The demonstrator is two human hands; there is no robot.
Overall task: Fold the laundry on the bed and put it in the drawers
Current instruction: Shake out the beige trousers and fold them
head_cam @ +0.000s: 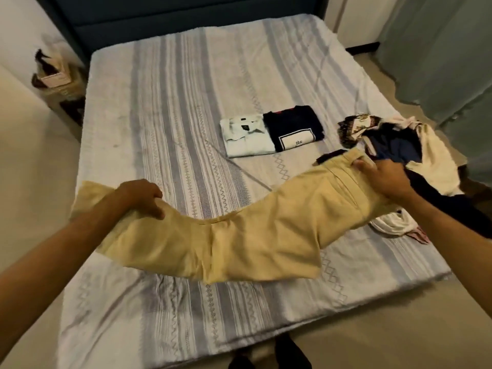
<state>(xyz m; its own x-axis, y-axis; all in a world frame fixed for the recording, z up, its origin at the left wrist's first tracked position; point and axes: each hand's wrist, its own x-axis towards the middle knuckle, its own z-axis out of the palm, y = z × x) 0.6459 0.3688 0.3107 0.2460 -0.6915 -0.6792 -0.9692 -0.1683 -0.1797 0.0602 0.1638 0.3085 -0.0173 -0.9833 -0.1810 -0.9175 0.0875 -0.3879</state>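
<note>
Head view: tan trousers [239,241] stretched across the near part of the bed [170,107], held at both ends. Left hand [142,195] grips the leg end at approx 9 o'clock, fingers curled over the cloth; right hand [386,177] holds the waistband end at approx 3 o'clock, thumb on top, fingers wrapped under. Both grips are clenched on the fabric, neither released. Trousers look already doubled lengthwise, legs stacked w/ a seam running down the middle, side pocket slit showing near the waistband. Cloth sags in a shallow curve btwn the hands, lower edge draping onto the sheet; can't tell if the middle is fully resting or partly lifted. Soft, light twill by the look, few creases.

Progress, as judged: early-to-mid. Two items done, a folded white shirt [246,137] and a folded navy top [292,129], side by side and touching, at approx 12 o'clock from the trousers. Left to do: cross-folds on the trousers, then the unfolded pile [399,145] at approx 2 o'clock, just beside the right hand, w/ navy, cream and patterned pieces tangled, some spilling toward the bed edge. Nothing put away yet; no drawers in view.

Further out: dark headboard [186,20] at 12, curtain [439,57] at 2, basket-like clutter [61,83] on the floor at 10.
</note>
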